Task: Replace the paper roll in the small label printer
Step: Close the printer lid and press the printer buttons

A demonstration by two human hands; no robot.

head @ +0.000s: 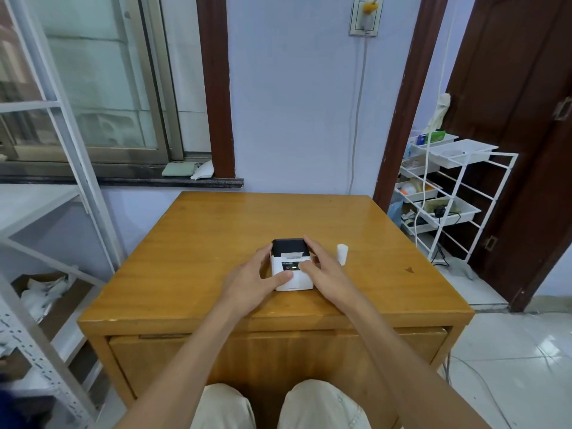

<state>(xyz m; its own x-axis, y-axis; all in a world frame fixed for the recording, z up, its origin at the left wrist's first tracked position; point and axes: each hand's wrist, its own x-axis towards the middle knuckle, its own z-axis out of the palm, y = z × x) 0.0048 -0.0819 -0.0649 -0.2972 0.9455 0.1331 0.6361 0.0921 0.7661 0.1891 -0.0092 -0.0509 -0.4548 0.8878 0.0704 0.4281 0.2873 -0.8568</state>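
Both hands are on the printer. Left hand (252,278) cups its left side, fingers along the edge, thumb laid flat across the white front w/ the tip pressing near the middle. Right hand (322,267) wraps the right side, fingers reaching up by the black top, thumb curled in onto the front panel next to a small lit display. So each hand has a loose hold on the body, neither clenched.

The small white label printer with a black lid section (292,264) sits flat on the glossy honey-coloured wooden surface (216,243), roughly centre, a bit toward the near edge. A strip of white paper shows at the slot between the black part and the white part.

Just right of the right hand, apart from the printer, a small white paper roll (342,254) stands upright on the surface.

Further out: white wire rack with plastic trays (448,193) at right by a dark brown door (526,119), a grey cable running down the pale wall from a socket (365,17), window at left, white metal shelving (46,212) far left. Person's knees in light trousers at bottom.
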